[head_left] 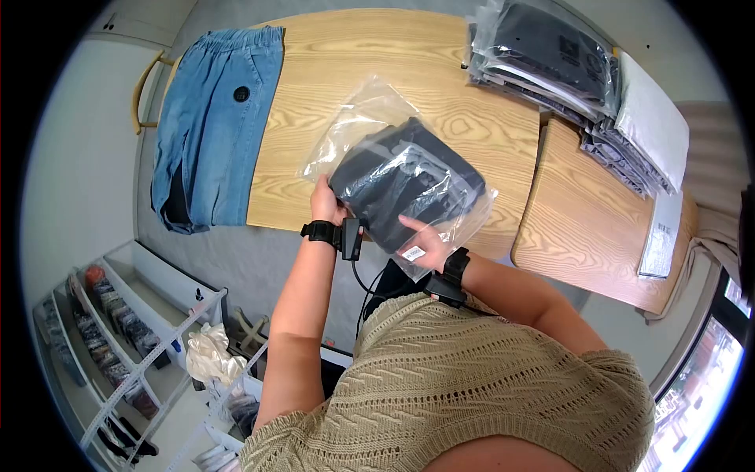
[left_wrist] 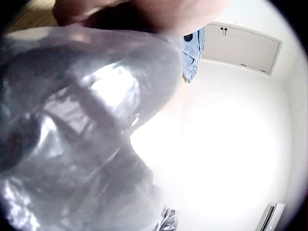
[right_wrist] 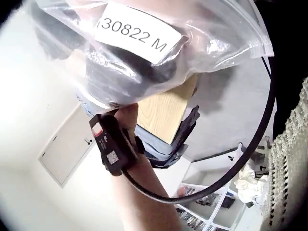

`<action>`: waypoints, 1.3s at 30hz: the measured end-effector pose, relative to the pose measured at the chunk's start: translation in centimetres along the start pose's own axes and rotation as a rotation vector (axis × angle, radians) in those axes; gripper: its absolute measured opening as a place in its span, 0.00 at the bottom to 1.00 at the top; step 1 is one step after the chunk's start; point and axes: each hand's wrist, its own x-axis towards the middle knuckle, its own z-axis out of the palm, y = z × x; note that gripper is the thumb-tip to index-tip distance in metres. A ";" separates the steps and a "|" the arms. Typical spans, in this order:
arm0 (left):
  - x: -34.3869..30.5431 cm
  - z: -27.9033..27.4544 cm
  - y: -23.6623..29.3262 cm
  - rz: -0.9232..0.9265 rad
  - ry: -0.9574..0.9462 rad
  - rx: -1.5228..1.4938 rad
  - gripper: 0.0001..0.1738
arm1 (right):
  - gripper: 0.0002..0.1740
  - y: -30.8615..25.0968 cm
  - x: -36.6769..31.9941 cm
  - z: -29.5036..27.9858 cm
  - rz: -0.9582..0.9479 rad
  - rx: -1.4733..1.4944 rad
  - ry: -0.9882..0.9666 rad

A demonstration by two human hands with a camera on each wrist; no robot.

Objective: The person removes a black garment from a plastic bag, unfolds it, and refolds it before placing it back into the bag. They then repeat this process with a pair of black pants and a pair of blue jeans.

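A folded dark garment (head_left: pixel 409 177) lies inside a clear plastic bag (head_left: pixel 358 110), held up over the near edge of the table. At the garment's left side my left hand (head_left: pixel 324 200) grips the bag; in the left wrist view part of that hand (left_wrist: pixel 168 12) shows above the shiny plastic. My right hand (head_left: pixel 425 238) holds the near right side, with clear film over part of it and a digit lying on the dark cloth. A white label (right_wrist: pixel 139 33) reading "30822 M" sits on the bag beside this hand.
Blue jeans (head_left: pixel 216 134) with an elastic waist lie at the left of the wooden table (head_left: pixel 330 39). Bagged garments (head_left: pixel 550 59) are stacked at the far right, near a white package (head_left: pixel 649 118). Below left stand shelves (head_left: pixel 118 330) of packed goods. A black cable (right_wrist: pixel 240 163) runs between the wrist cameras.
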 end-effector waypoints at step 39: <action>11.4 -6.5 21.3 1.028 0.687 0.980 0.44 | 0.20 -13.2 -29.7 -9.2 -1.223 -2.004 1.416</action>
